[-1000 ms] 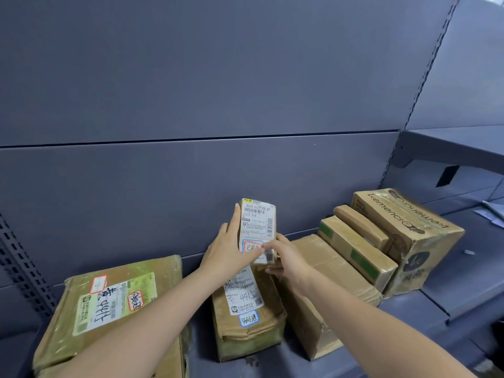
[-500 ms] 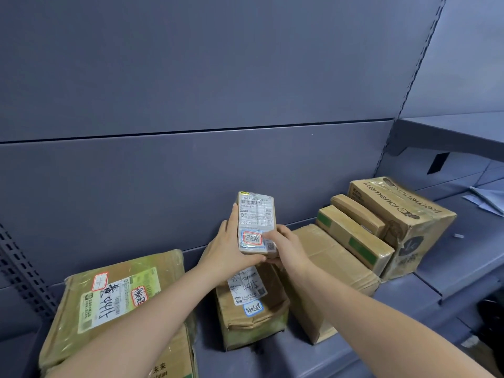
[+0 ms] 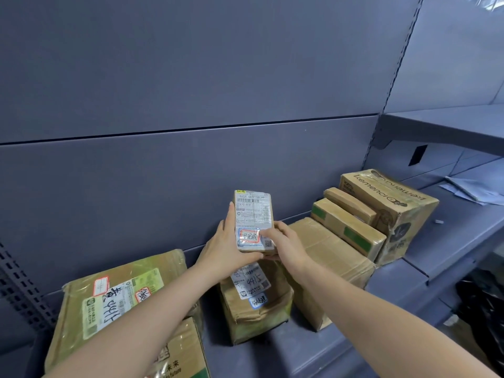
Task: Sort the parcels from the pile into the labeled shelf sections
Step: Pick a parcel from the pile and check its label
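Observation:
I hold a small flat parcel (image 3: pixel 254 214) with a white shipping label upright above the grey shelf (image 3: pixel 313 347). My left hand (image 3: pixel 226 246) grips its left edge and bottom, thumb along the side. My right hand (image 3: pixel 283 241) pinches its lower right corner, thumb on the red-framed sticker. Right beneath it stands a brown taped parcel (image 3: pixel 256 306) marked 4415. A larger plain brown box (image 3: pixel 327 257) lies just to the right of that.
A wide parcel with a green label (image 3: pixel 114 298) lies at the left atop another box (image 3: pixel 182 356). Three cartons (image 3: pixel 381 211) lean at the right. Papers (image 3: pixel 474 190) lie on the neighbouring shelf; black bags (image 3: pixel 482 304) sit below right.
The small parcel has sunk slightly toward the 4415 parcel, and my right thumb has slid onto the red sticker. The view has drifted a little.

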The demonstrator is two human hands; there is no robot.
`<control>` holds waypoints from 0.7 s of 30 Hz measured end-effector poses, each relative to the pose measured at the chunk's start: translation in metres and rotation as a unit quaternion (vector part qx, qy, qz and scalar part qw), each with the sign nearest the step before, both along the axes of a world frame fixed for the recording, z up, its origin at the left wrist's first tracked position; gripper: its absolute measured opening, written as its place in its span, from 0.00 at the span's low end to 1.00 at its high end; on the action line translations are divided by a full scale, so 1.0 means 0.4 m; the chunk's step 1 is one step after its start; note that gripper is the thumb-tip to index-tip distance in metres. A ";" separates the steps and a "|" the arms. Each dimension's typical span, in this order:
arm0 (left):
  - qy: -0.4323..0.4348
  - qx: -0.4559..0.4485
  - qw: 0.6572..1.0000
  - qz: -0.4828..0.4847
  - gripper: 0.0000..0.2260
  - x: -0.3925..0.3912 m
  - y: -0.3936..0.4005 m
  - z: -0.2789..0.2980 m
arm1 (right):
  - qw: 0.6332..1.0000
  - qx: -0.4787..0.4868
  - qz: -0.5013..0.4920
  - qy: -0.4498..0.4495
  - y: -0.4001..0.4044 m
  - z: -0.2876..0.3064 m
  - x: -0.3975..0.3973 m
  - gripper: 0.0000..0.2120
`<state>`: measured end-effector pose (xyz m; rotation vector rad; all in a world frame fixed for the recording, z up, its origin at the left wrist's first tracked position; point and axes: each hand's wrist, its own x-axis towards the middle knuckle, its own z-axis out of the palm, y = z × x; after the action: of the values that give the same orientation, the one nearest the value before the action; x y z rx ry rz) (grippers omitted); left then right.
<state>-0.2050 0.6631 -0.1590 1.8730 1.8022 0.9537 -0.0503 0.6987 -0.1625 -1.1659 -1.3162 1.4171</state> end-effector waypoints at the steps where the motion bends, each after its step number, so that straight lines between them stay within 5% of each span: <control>1: 0.000 0.000 1.000 -0.002 0.58 -0.002 -0.002 -0.001 | 1.000 0.002 -0.002 0.001 -0.004 0.001 0.000 0.11; 21: -0.017 -0.022 0.996 0.079 0.60 0.018 -0.141 0.017 | 0.996 0.028 0.078 -0.010 -0.075 0.006 0.000 0.11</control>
<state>-0.1979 0.6067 -0.1523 1.6980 1.9595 0.9844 -0.0505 0.6689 -0.1603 -1.0617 -1.4796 1.4716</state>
